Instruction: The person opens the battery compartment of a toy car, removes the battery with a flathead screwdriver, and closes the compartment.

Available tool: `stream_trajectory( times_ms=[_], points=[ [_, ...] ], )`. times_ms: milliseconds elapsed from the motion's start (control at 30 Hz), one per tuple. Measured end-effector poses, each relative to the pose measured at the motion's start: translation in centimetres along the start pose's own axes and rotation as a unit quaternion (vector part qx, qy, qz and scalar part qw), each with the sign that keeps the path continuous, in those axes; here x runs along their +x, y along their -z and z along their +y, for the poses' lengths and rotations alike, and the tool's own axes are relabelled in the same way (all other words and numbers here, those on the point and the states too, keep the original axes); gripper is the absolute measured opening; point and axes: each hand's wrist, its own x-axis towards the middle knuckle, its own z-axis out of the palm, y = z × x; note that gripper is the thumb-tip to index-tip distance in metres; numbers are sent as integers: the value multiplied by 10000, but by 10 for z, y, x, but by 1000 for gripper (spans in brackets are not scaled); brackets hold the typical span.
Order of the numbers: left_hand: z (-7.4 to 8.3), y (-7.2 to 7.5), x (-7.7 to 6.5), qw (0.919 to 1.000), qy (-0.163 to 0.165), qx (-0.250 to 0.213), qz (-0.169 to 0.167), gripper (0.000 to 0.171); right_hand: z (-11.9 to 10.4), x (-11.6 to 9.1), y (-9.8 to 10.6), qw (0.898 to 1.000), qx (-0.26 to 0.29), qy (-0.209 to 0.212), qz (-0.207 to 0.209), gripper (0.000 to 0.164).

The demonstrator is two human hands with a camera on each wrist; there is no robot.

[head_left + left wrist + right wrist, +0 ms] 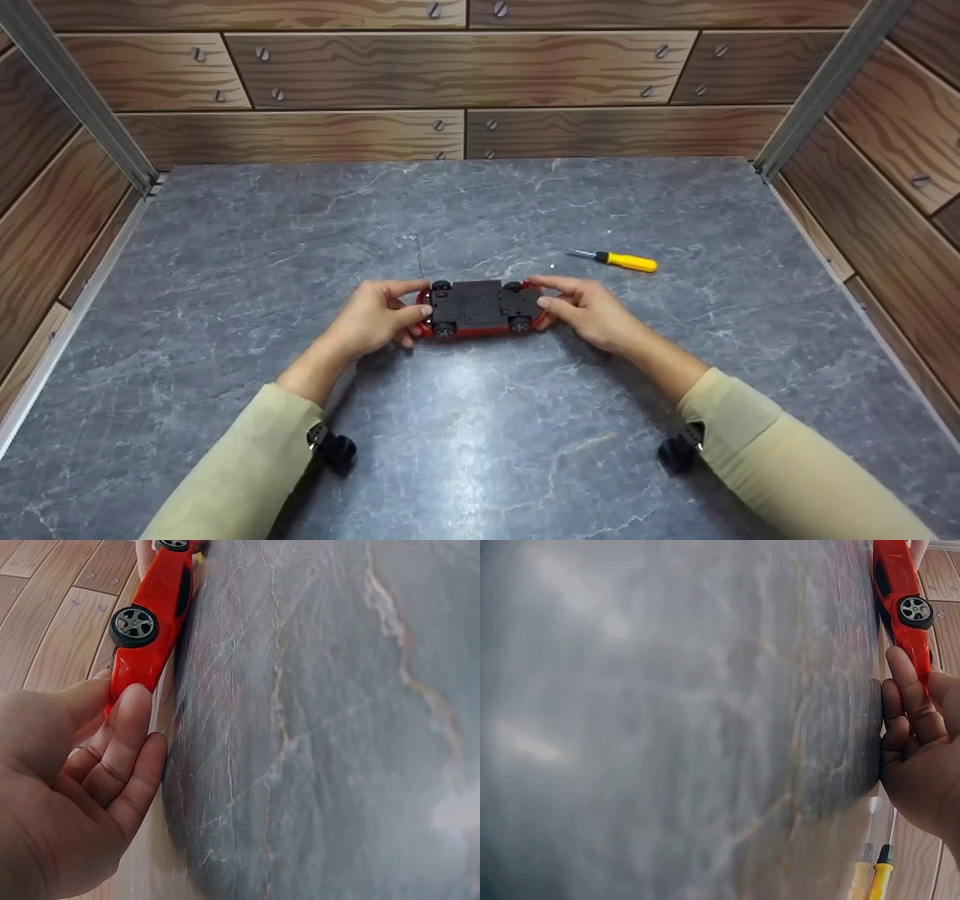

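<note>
A red toy car [472,306] is turned upside down, its black underside and wheels facing up in the head view. My left hand [373,315] grips one end, thumb on the underside edge and fingers around the body. At the opposite end my right hand [589,311] holds it the same way, the thumb pressed on the black base. The left wrist view shows the car's red side [150,649] and a spoked wheel beyond the left hand [82,765]. In the right wrist view the right hand [922,735] has its fingers under the red bodywork [911,637].
A screwdriver [630,262] with a yellow handle lies on the grey marbled table [300,232], beyond the right hand and with its shaft pointing left. Wood-patterned panels [465,71] stand along the back and both sides. A small light speck [553,266] lies near the screwdriver tip.
</note>
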Motion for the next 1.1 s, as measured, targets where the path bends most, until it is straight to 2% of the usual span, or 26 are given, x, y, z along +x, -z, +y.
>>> stream_trajectory(
  times_ms=[633,933,1100],
  points=[
    [2,2,-1,9997,36,236,-85,54,-3,-5,2,9997,203,105,-38,53],
    [5,6,-3,9985,152,515,-101,58,-4,-7,7,9999,74,-93,-6,54],
    [7,8,-6,9968,59,783,-117,59,-6,-9,9,9998,-44,-192,15,54]
  ],
)
